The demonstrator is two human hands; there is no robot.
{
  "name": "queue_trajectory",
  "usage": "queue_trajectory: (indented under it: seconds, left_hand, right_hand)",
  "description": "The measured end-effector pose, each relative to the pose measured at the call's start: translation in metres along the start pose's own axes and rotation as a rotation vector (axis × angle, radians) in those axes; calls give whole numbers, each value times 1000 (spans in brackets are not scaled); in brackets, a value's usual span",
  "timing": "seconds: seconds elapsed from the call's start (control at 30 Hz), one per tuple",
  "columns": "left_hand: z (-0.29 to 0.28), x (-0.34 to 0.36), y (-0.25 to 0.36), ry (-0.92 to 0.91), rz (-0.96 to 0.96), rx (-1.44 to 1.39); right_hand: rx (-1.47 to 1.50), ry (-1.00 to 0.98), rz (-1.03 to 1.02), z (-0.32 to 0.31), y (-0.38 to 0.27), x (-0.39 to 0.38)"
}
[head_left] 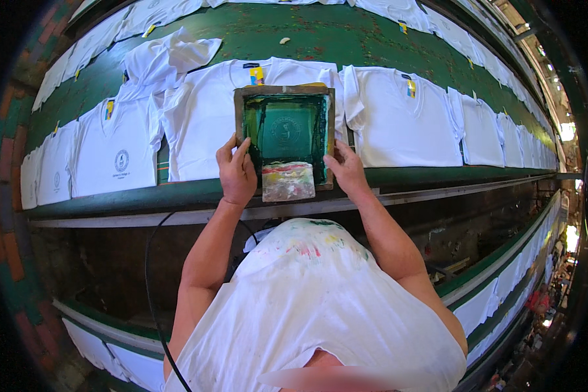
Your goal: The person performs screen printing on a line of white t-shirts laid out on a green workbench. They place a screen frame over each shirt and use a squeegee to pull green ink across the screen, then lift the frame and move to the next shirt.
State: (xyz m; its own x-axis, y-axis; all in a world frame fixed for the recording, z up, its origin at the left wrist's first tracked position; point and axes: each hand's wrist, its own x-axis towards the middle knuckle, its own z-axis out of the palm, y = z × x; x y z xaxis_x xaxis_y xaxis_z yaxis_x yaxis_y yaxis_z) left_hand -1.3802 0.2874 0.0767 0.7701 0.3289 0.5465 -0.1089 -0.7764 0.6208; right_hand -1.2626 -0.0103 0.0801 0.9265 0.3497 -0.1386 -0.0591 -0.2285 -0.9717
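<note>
A square screen-printing frame [285,117] with green mesh and a faint round design rests over a white V-neck T-shirt [196,130] on the green table edge. My left hand [236,171] grips the frame's left side, and my right hand [346,171] grips its right side. A paint-smeared, streaked plate [288,181] covers the frame's lower middle and overhangs its near edge. The T-shirt's lower middle is hidden under the frame.
More white T-shirts [405,124] lie in rows along the green table [307,39], some with round dark prints [121,159]. A crumpled shirt [166,59] lies behind at left. A black cable [149,261] hangs beside my left arm. Another rack of shirts [483,300] stands at lower right.
</note>
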Motion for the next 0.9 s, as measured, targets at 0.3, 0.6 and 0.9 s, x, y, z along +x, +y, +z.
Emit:
queue_trajectory:
  seconds: [0.3, 0.6, 0.9]
  left_hand:
    - [42, 21, 61, 34, -156, -153]
    - [235, 31, 228, -4, -151, -314]
    - [386, 1, 367, -129, -276, -514]
  right_hand:
    - [137, 51, -36, -68, -18, -12]
    - [392, 299, -77, -293, 33, -26]
    - [345, 425, 56, -488, 91, -54]
